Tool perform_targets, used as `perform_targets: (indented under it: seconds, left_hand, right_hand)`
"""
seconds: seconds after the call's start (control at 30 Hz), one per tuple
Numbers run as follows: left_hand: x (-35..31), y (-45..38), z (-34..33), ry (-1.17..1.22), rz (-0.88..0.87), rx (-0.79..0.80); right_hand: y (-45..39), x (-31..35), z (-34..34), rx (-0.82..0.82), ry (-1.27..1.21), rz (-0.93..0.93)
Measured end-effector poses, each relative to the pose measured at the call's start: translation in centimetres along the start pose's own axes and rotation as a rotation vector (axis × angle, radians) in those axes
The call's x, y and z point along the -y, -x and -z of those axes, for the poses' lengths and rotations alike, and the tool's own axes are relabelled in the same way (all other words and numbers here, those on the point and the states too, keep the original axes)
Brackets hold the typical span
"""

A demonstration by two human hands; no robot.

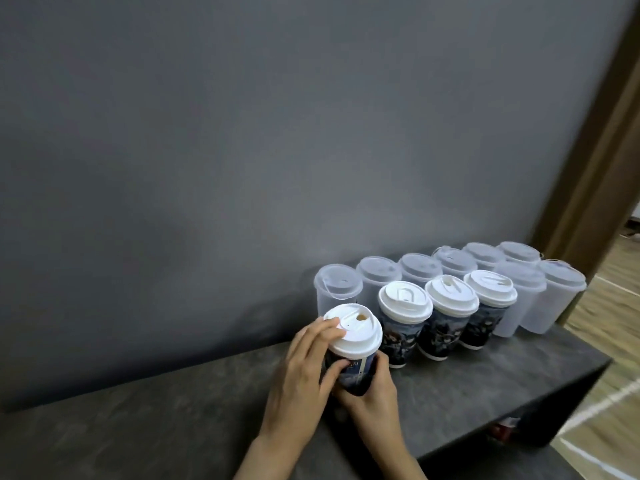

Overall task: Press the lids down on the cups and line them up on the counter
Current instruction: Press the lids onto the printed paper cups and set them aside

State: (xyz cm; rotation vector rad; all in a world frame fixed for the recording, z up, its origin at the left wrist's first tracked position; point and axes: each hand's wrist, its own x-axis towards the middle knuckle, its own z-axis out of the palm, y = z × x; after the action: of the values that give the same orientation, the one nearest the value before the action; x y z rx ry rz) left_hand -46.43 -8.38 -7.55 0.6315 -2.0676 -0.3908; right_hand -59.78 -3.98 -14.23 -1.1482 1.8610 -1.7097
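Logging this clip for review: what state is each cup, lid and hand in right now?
Held printed cup: upright, white lid on.
Left hand: holds that cup, fingers on the lid rim.
Right hand: grips the cup's base.
Three printed cups: lidded, standing in line.
Clear plastic cups: lidded, upright on the counter.

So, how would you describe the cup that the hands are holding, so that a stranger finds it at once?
On the dark counter against the grey wall, a front row of printed paper cups with white lids runs before clear plastic cups. The held cup is at that row's left end, nearest the camera. Unlike its neighbours, both hands touch it, and its lid shows an open sip hole.
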Motion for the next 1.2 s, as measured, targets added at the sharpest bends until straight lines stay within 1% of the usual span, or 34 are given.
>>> perform_targets:
  seconds: [0.17, 0.27, 0.43, 0.57, 0.9, 1.0, 1.07, 1.1, 1.13, 1.2]
  left_hand:
    - [-0.7, -1.1, -2.3, -0.109, 0.018, -0.061]
    - [-1.0, -1.4, -3.4, -0.165, 0.032, -0.093]
    - [-1.1, -1.5, -4.5, -0.213, 0.015, -0.152]
    - [-0.9, -1.4, -5.2, -0.25, 0.023, -0.168]
    - [-0.7, -0.3, -4.9, -0.193, 0.003, -0.233]
    - [-0.3, 1.0, -3.7, -0.194, 0.037, -0.297]
    - [0.4, 2.3, -2.4, -0.247, 0.082, -0.338]
    - [0.9, 3.1, -1.4, -0.281, 0.11, -0.349]
    - [1.5, 3.9, -0.3, -0.319, 0.144, -0.353]
    - [2.7, 5.6, 2.2, -0.404, 0.223, -0.332]
  right_hand:
    - [-1.5, -1.4, 0.9, 0.008, 0.027, -0.014]
    - [-2.2, -2.2, 1.0, -0.015, 0.037, -0.001]
    - [-2.3, -2.7, 0.9, -0.015, 0.018, 0.018]
    - [-2.3, -2.4, 0.8, -0.014, 0.008, 0.023]
    - [-1.5, -1.2, 1.2, -0.057, 0.062, 0.012]
    - [-0.8, -0.6, 1.6, -0.196, 0.114, 0.104]
    - [-0.2, -0.4, 1.7, -0.267, 0.199, 0.29]
    - [0.3, -0.1, 1.6, -0.256, 0.249, 0.393]
    - [0.9, 0.2, 1.3, -0.206, 0.293, 0.463]
    - [1.8, 0.8, 0.1, -0.022, 0.371, 0.508]
